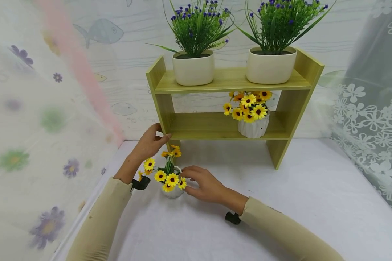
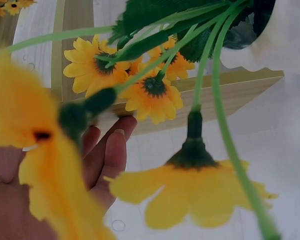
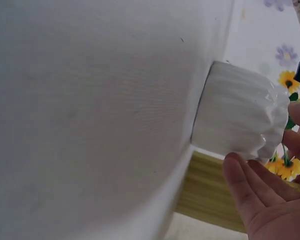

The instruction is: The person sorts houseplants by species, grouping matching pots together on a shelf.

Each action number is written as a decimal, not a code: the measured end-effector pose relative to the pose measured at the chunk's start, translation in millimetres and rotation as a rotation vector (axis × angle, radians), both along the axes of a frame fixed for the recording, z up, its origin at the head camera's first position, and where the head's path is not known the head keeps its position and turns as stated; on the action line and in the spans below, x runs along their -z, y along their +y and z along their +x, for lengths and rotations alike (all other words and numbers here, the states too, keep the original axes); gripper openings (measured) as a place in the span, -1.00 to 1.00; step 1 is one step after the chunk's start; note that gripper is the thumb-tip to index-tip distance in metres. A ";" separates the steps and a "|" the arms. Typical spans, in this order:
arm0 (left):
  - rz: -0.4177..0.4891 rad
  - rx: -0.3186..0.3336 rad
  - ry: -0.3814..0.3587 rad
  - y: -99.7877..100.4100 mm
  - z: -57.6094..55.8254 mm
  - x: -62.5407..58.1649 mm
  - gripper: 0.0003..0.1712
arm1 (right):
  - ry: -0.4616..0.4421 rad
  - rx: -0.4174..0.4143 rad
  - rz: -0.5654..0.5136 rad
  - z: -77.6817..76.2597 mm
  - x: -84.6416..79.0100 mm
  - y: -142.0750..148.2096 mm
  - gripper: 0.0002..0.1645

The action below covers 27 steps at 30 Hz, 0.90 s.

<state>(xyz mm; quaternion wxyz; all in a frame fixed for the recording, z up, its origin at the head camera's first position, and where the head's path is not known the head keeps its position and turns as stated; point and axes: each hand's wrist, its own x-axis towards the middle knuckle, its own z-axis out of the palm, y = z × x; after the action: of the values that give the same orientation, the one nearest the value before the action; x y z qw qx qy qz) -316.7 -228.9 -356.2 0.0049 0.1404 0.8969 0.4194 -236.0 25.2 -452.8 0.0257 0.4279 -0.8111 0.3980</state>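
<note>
On the white table, a white ribbed flowerpot holds artificial yellow sunflowers. My right hand holds this pot at its rim, with fingers and thumb around the upper side. At the wooden shelf, my left hand grips the left side panel, thumb on the front edge and fingers along the outer face. Blossoms cross in front of that hand in the left wrist view and hide part of it. The potted sunflowers stand just before the shelf's left leg.
A second white pot of sunflowers stands on the middle shelf board, toward the right. Two cream planters with purple-flowered greenery stand on the top board. Patterned curtains hang at the left, with lace at the right.
</note>
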 end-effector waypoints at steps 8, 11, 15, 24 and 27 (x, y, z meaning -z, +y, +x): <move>0.014 0.003 -0.004 1.4 2.2 -1.0 -0.25 | 0.007 0.035 0.054 -4.3 -1.0 -8.4 -0.59; 0.013 0.004 0.001 1.5 1.8 -1.4 -0.25 | 0.011 0.057 0.077 -7.3 0.2 -12.5 -0.61; 0.013 0.004 0.005 1.2 0.9 -1.4 -0.25 | 0.022 0.084 0.045 -9.0 2.5 -21.2 -0.67; 0.022 0.017 0.017 0.3 1.4 0.3 -0.29 | 0.061 0.169 0.043 -6.8 3.3 -34.7 -0.61; 0.022 0.015 0.018 0.4 1.4 -0.3 -0.29 | 0.069 0.166 0.034 -6.0 0.7 -33.4 -0.62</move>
<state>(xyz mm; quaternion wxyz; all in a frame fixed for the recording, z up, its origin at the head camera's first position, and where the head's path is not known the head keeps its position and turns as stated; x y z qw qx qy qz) -315.3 -228.5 -355.9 -0.0019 0.1508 0.8912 0.4278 -242.0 -8.3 -453.5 0.0792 0.3728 -0.8492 0.3657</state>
